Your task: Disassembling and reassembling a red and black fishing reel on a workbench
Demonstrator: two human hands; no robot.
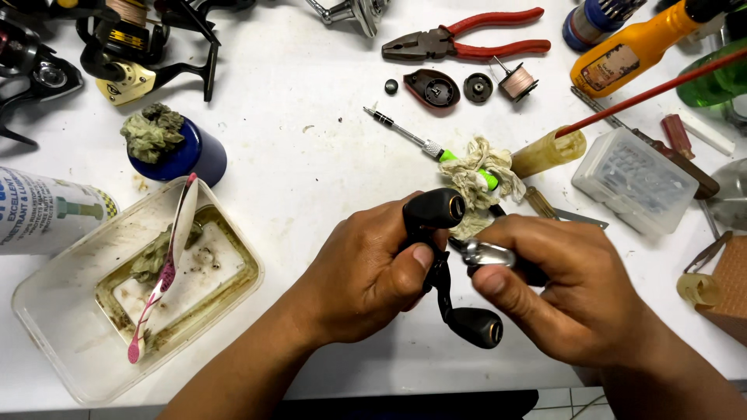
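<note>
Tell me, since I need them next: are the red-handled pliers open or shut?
Shut: the pliers' tips meet, lying on the table.

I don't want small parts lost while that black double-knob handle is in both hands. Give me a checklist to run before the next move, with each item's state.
1. Left hand grips the black handle firmly: ok, thumb pressed on its arm.
2. Right hand holds the shiny metal part at the handle's middle: ok.
3. Whether that part is loose or fastened: cannot tell.
4. Small black parts lie away from the table edge: ok.
5. Green-handled screwdriver within reach: ok, partly under the rag.
6. Table uncluttered around the hands: not ok, pliers, bottles and tools crowd the right side.
</note>
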